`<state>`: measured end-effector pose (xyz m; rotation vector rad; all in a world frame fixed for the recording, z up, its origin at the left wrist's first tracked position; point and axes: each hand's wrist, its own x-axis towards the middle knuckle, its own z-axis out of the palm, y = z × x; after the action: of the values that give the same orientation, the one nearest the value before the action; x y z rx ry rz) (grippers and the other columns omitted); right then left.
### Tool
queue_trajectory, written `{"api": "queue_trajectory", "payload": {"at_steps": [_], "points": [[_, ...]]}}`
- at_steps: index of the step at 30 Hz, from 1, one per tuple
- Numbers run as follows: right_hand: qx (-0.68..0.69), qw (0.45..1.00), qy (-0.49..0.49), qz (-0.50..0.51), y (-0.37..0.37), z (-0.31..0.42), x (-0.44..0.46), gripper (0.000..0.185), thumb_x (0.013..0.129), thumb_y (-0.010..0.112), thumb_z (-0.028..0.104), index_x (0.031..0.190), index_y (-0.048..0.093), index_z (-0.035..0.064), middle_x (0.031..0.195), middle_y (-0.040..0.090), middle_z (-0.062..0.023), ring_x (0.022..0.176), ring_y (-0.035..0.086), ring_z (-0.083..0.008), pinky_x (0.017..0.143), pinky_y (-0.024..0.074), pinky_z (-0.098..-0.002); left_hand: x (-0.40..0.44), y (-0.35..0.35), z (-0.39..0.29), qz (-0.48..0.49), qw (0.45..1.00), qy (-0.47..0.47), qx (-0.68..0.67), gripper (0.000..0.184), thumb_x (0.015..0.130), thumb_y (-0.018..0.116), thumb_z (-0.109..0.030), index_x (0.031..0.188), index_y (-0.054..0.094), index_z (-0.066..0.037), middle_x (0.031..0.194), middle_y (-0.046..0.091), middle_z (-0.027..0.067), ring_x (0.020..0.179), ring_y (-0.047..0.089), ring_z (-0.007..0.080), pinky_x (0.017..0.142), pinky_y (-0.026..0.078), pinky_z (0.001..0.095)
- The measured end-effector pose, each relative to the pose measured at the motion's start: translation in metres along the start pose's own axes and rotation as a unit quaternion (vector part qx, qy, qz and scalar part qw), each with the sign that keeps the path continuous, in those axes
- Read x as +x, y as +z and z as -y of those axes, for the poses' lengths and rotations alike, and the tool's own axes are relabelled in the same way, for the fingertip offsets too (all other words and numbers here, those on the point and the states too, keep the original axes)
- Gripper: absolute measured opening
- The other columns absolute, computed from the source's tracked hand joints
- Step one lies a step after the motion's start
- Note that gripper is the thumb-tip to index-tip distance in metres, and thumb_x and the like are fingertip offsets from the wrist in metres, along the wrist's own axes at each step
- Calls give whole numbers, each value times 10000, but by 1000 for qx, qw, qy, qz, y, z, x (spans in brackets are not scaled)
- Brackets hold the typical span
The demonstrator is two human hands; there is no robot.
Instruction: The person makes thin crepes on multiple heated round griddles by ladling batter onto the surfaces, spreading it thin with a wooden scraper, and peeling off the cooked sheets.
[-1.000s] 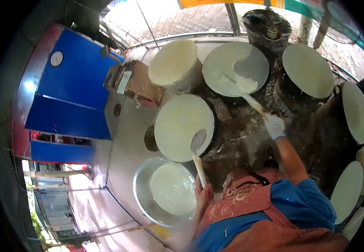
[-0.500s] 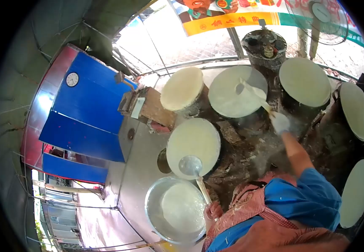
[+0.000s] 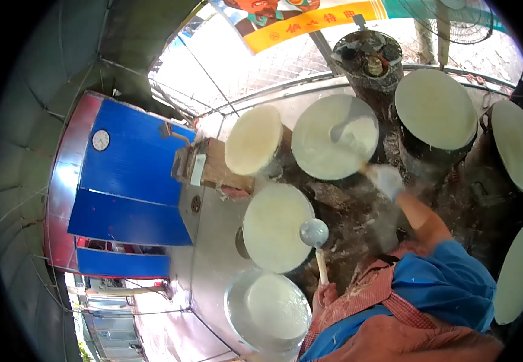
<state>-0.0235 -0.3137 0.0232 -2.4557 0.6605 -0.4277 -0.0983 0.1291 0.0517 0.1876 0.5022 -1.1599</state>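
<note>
My left hand [image 3: 325, 295] is closed around the pale handle of a metal ladle [image 3: 314, 233]. The ladle's bowl is over the right edge of a round griddle [image 3: 276, 228] covered with a pale sheet. Below it stands a large metal basin [image 3: 235, 326] of white batter [image 3: 279, 306]. My right hand [image 3: 387, 181], in a white glove, grips the short handle of a spreading tool [image 3: 364, 168]; its far end is blurred by motion. That tool reaches over another round griddle [image 3: 312, 148] coated in pale batter, with a greyish curved patch on its upper right.
More round griddles with pale sheets stand around: one at upper left [image 3: 254, 140], one at upper right [image 3: 435, 108], others along the right edge [image 3: 516, 145]. A cluttered drum [image 3: 367, 57] stands behind. A wooden box [image 3: 222, 163] and blue panels [image 3: 131, 163] are at left.
The ladle has moved right and up, from over the near griddle's lower part to its right edge. My right hand and the spreading tool have shifted left and slightly down. The view has shifted.
</note>
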Motion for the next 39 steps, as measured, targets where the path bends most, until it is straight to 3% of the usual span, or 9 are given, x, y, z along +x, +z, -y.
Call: {"api": "queue_trajectory", "payload": {"at_steps": [5, 10, 12, 15, 20, 27, 31, 36, 39], "points": [[13, 989, 141, 34, -15, -85, 3, 329, 866, 513, 431, 964, 695, 176, 842, 669, -119, 792, 642, -300, 721, 507, -401, 33, 52, 4, -143, 949, 113, 257, 226, 937, 507, -234, 755, 423, -130, 579, 345, -47, 464, 345, 63, 398, 289, 220], [94, 990, 38, -98, -15, -43, 69, 398, 881, 515, 443, 941, 684, 88, 811, 646, -167, 734, 614, -362, 632, 491, -424, 61, 75, 8, -110, 992, -11, -58, 258, 939, 512, -208, 724, 386, -142, 564, 332, -49, 443, 310, 51, 379, 276, 204], [-72, 997, 1, 41, -14, -66, 9, 298, 862, 563, 412, 949, 707, 166, 800, 664, -120, 727, 633, -317, 658, 502, -422, 61, 48, 8, -22, 999, -14, -37, 70, 942, 486, -144, 909, 501, -84, 596, 335, -28, 460, 321, 55, 398, 294, 203], [43, 986, 137, 81, 1, -141, 22, 401, 882, 498, 505, 1056, 684, 196, 904, 666, -139, 845, 634, -323, 753, 499, -414, 64, 46, 23, -54, 995, 85, 25, 538, 949, 450, -75, 1439, 299, -237, 644, 333, 0, 464, 322, 65, 414, 308, 203], [91, 984, 151, 9, -4, -103, 231, 364, 803, 553, 393, 959, 678, 89, 977, 646, -190, 900, 621, -368, 764, 492, -437, 77, 66, 38, -60, 994, 80, -53, 425, 944, 458, -89, 1348, 372, -191, 626, 334, -11, 453, 324, 63, 408, 305, 209], [292, 945, 141, 45, 25, -75, 120, 380, 742, 649, 405, 919, 713, 75, 920, 665, -201, 888, 631, -356, 807, 483, -406, 69, 51, 16, -52, 998, 46, -9, 49, 914, 477, -142, 949, 474, -109, 575, 342, -28, 431, 343, 73, 387, 307, 214], [340, 921, 188, 34, -23, -87, 97, 323, 757, 681, 266, 955, 700, 12, 888, 697, -144, 823, 647, -237, 783, 485, -342, 46, 39, -10, -127, 991, 7, -41, 262, 912, 488, -184, 684, 369, -136, 509, 330, -35, 399, 333, 80, 354, 288, 222], [557, 780, 285, -22, 34, -68, 44, 353, 721, 754, 204, 972, 695, -38, 883, 690, -77, 819, 616, -145, 793, 475, -282, 36, 26, -19, 13, 994, 19, -103, 513, 944, 414, -67, 1417, 350, -254, 636, 355, 18, 450, 356, 80, 400, 360, 212], [438, 855, 257, 106, 21, -59, 19, 354, 745, 723, 257, 986, 698, -1, 898, 703, -115, 841, 638, -176, 802, 471, -288, 48, 53, -21, 3, 991, 23, -131, 513, 938, 424, -65, 1411, 361, -254, 638, 352, 25, 458, 365, 91, 406, 375, 217]]}}
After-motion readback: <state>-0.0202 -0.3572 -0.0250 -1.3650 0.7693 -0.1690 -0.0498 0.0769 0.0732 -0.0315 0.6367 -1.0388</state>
